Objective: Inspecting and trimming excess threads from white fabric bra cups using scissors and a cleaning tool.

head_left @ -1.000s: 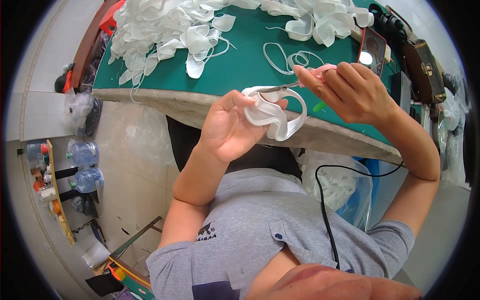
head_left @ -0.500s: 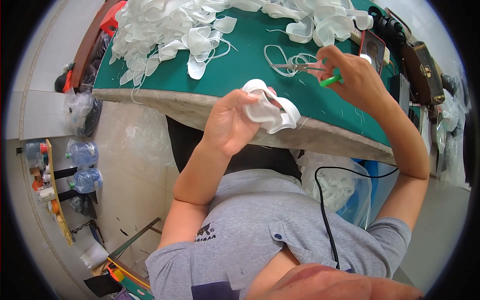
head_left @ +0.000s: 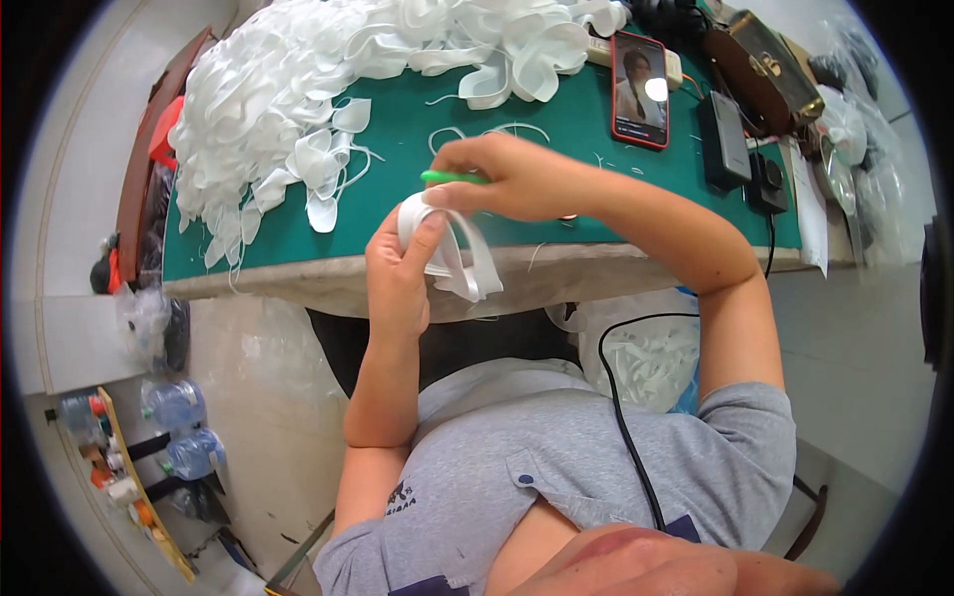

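Observation:
A white, soft, curved piece with a looped band (head_left: 481, 270) is held up in front of the table's near edge. My left hand (head_left: 396, 283) pinches it between thumb and fingers at its left side. In my right hand (head_left: 507, 179) are scissors with a green handle (head_left: 454, 178); their blades are hidden behind the hands. My right thumb and fingers come down on the upper edge of the white piece, close beside my left thumb. Beyond my right hand, thin white cord (head_left: 517, 127) lies curled on the green tabletop (head_left: 397, 109).
A large heap of similar white pieces (head_left: 268, 109) covers the table's far left, with more (head_left: 512, 60) at the back. A phone in a red case (head_left: 641, 94), a dark box (head_left: 724, 141) and a brown bag (head_left: 765, 74) lie right. A black cable (head_left: 621, 407) crosses my front.
My right hand has moved left with the scissors and now meets the white piece. My left hand has turned the piece so its band hangs to the right. The view has shifted.

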The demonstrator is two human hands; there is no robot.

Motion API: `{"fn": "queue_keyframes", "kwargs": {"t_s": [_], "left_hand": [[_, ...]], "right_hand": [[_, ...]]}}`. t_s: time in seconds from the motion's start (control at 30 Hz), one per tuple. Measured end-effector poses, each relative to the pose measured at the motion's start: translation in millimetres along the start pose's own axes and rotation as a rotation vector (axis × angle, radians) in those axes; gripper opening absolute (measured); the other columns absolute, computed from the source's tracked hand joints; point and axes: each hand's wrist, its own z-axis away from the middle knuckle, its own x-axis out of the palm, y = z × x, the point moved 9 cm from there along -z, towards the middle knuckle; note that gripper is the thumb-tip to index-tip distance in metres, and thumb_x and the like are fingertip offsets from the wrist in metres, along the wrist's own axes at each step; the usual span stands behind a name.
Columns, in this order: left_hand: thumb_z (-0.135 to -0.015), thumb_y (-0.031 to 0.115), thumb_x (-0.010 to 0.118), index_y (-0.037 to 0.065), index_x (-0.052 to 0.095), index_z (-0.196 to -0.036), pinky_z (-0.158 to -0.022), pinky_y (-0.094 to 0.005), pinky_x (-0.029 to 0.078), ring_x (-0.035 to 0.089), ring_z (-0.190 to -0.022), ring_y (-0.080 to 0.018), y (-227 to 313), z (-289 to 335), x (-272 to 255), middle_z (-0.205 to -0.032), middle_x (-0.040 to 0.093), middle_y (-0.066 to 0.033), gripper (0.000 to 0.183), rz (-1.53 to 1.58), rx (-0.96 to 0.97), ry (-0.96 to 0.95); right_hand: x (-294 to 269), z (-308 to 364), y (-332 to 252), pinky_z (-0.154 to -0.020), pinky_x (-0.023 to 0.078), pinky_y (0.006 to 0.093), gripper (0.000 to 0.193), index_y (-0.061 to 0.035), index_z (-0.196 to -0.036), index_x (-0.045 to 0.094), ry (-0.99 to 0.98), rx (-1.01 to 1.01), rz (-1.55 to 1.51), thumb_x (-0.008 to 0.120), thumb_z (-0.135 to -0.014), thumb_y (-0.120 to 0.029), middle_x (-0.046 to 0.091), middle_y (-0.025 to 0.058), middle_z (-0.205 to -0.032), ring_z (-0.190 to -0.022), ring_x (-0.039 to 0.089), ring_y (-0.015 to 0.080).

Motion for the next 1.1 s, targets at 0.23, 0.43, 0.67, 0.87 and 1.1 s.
{"fn": "queue_keyframes", "kwargs": {"t_s": [0.23,0.43,0.67,0.87,1.1], "left_hand": [[-0.087,0.013,0.065,0.0,0.062,-0.101,-0.063,-0.0212,0.046,0.059,-0.071,-0.0066,-0.8,5.3,-6.7,-0.083,0.064,-0.003,0.02,-0.195,0.101,0.022],[-0.085,0.011,0.066,-0.001,0.062,-0.099,-0.062,-0.022,0.045,0.057,-0.071,-0.0057,2.6,8.7,1.1,-0.085,0.064,-0.0022,0.018,-0.206,0.064,-0.047],[-0.074,0.003,0.067,0.001,0.062,-0.092,-0.065,-0.0309,0.047,0.062,-0.072,-0.02,18.4,7.2,-0.4,-0.084,0.065,-0.0088,0.018,-1.025,0.293,0.056],[-0.081,0.008,0.069,0.002,0.06,-0.107,-0.082,-0.031,0.047,0.06,-0.093,-0.0166,1.7,9.4,7.2,-0.097,0.065,-0.0058,0.028,-0.291,0.001,-0.149],[-0.091,0.035,0.061,0.003,0.054,-0.117,-0.083,-0.0294,0.047,0.057,-0.098,-0.0121,1.3,2.8,6.4,-0.106,0.061,-0.004,0.041,0.037,-0.01,-0.24]], "right_hand": [[13.5,5.7,10.7,-0.053,0.033,0.0253,0.031,-0.0024,-0.089,0.063,-0.051,0.004,-0.33,0.067,-0.086,-0.033,0.052,-0.0019,-0.065,-0.058,0.043,0.0074],[24.6,10.9,20.1,-0.053,0.029,0.0245,0.037,-0.0041,-0.081,0.06,-0.191,0.234,-0.464,0.068,-0.086,-0.04,0.047,-0.0039,-0.067,-0.059,0.039,0.0057],[20.9,17.0,-3.1,-0.046,0.022,0.0233,0.029,-0.0082,-0.081,0.055,-0.182,-0.115,-0.481,0.065,-0.089,-0.034,0.04,-0.0076,-0.067,-0.053,0.03,0.0032],[-2.8,13.6,14.4,-0.042,0.02,0.0203,0.024,-0.0075,-0.093,0.058,-0.109,0.136,-0.901,0.063,-0.09,-0.031,0.047,-0.0071,-0.069,-0.05,0.032,0.0003],[6.9,13.4,38.0,-0.047,0.039,0.0134,0.024,-0.0101,-0.095,0.06,0.001,0.318,-0.836,0.065,-0.089,-0.033,0.059,-0.005,-0.076,-0.061,0.052,-0.0011]]}}
